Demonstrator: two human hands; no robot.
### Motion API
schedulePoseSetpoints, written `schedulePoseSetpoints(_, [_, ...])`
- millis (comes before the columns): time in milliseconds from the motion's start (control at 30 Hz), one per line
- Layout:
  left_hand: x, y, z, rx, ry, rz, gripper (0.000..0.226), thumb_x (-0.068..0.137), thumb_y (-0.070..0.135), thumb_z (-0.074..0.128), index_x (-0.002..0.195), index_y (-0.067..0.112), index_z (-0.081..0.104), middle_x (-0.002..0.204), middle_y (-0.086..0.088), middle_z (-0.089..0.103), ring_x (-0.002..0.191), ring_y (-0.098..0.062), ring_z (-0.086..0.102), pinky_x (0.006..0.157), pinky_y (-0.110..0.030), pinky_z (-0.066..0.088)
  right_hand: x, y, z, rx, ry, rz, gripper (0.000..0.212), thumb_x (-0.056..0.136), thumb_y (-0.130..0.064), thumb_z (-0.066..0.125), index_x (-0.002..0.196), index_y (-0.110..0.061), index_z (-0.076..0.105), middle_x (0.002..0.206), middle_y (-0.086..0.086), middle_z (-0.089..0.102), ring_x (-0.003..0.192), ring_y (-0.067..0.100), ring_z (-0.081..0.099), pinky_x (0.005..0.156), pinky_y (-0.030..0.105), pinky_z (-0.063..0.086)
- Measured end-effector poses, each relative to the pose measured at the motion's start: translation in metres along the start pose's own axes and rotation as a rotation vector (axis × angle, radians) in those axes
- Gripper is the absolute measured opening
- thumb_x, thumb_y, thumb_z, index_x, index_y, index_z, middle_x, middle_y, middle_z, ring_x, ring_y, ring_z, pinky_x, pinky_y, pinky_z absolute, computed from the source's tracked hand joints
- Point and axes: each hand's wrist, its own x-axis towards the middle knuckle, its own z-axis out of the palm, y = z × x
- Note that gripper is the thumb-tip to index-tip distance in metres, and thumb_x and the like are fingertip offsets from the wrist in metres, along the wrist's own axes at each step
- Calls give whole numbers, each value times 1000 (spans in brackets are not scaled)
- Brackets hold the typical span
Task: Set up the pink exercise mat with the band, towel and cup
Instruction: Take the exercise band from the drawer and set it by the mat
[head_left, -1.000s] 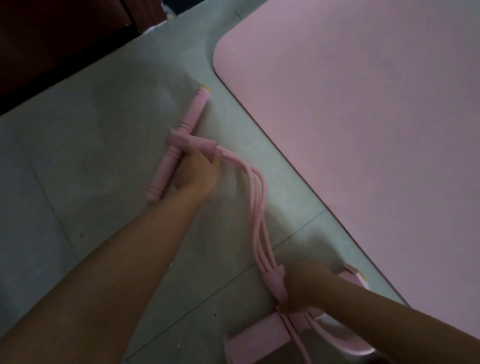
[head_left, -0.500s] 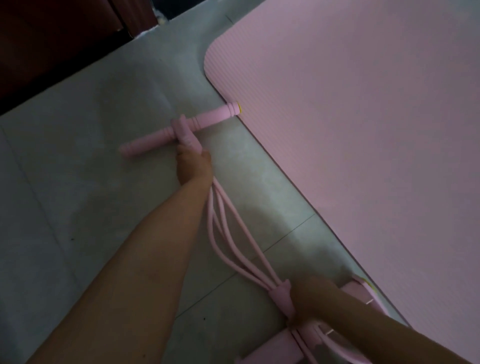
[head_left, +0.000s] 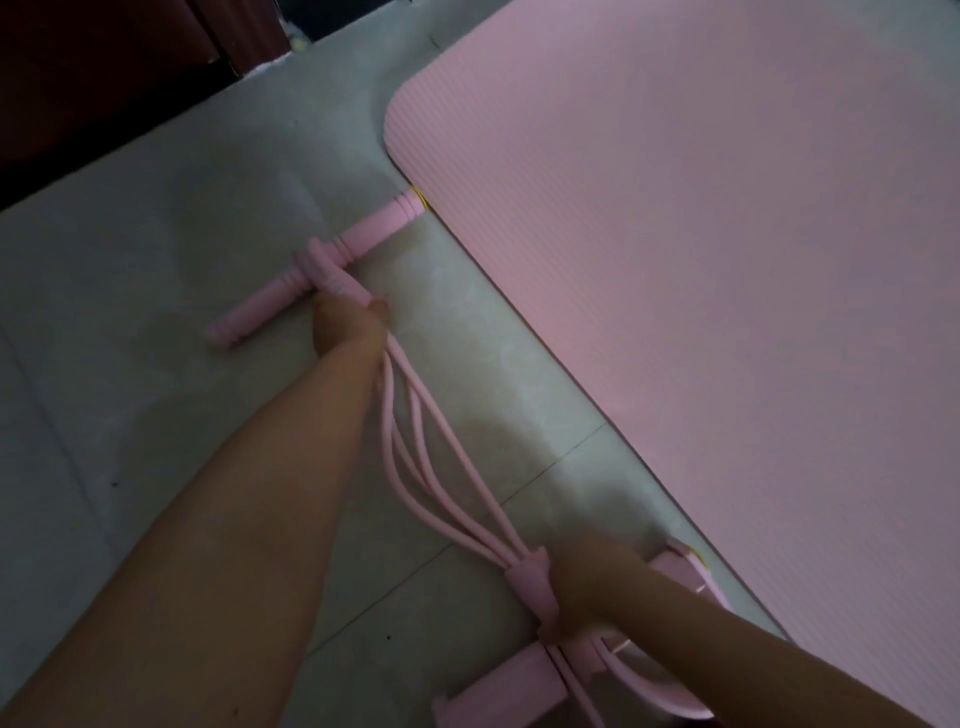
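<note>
The pink exercise mat (head_left: 701, 270) lies flat and fills the right side of the view. A pink pull band (head_left: 431, 457) with several rubber tubes lies on the grey floor left of the mat. Its handle bar (head_left: 358, 236) points at the mat's edge, its far tip touching or nearly touching it. My left hand (head_left: 345, 325) is closed on the tubes just below the bar's connector. My right hand (head_left: 587, 577) grips the lower connector by the pink foot pedals (head_left: 498, 686). No towel or cup is in sight.
Grey tiled floor (head_left: 156, 364) spreads to the left of the mat. Dark wooden furniture (head_left: 104, 78) stands along the top left edge.
The handle bar has swung round from pointing up-left to lying across with its tip at the mat's edge. The tubes have straightened and spread out between my two hands.
</note>
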Motion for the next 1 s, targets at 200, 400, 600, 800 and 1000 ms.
schedulePoseSetpoints(200, [-2, -8, -21, 161, -104, 170, 63, 81, 41, 68, 125, -2, 54, 127, -21, 60, 115, -33, 60, 92, -37, 49, 0, 5, 3, 112, 22, 2, 63, 76, -53, 63, 119, -8, 57, 124, 10, 59, 112, 28, 55, 93, 33, 44])
schedulePoseSetpoints(400, [-22, -21, -39, 230, -40, 321, 45, 81, 39, 66, 106, 2, 63, 110, -20, 67, 101, -34, 65, 78, -38, 51, -2, 14, -16, 80, -4, -53, 55, 89, -53, 44, 113, -6, 61, 120, 13, 61, 111, 28, 56, 90, 31, 44])
schedulePoseSetpoints(600, [-62, -15, -79, 322, -9, 346, 26, 87, 18, 58, 107, 2, 60, 118, -20, 61, 109, -35, 58, 83, -40, 47, -29, -5, -68, 110, 182, -96, 39, 96, -37, 39, 117, -8, 57, 125, 15, 57, 116, 26, 52, 92, 29, 41])
schedulePoseSetpoints(800, [-121, 1, -190, 458, -30, 356, 35, 90, 16, 52, 125, 11, 57, 125, -17, 56, 117, -35, 54, 93, -40, 46, -130, -66, -145, 90, 336, -229, 31, 96, -21, 40, 114, -6, 61, 122, 14, 61, 113, 27, 55, 91, 29, 41])
schedulePoseSetpoints(1000, [-189, 31, -347, 547, -23, 360, 28, 96, 14, 44, 116, 7, 62, 123, -15, 52, 118, -33, 49, 89, -39, 45, -258, -143, -226, 60, 459, -301, 33, 95, -14, 39, 122, -9, 57, 131, 13, 55, 120, 26, 52, 98, 30, 41])
